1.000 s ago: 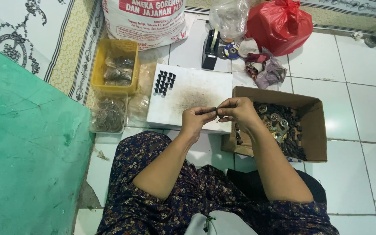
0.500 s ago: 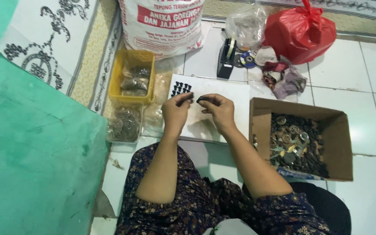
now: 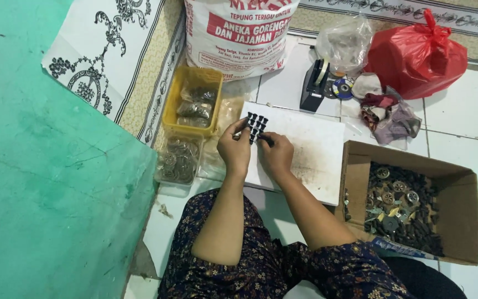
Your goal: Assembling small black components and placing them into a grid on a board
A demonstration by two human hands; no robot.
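My hands have moved to the far left corner of the white board [image 3: 311, 149], at the cluster of small black parts [image 3: 256, 126]. A second ago they worked together over its middle. The left hand [image 3: 234, 148] and right hand [image 3: 276, 155] pinch something there; what exactly, I cannot tell. The cardboard box [image 3: 355, 177] lies beside.

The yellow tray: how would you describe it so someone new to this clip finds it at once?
Start at the big white printed sack at the top. Just below its left corner sits the yellow tray, left of the white board where both hands work. It is the only yellow container; the tub below it is clear.
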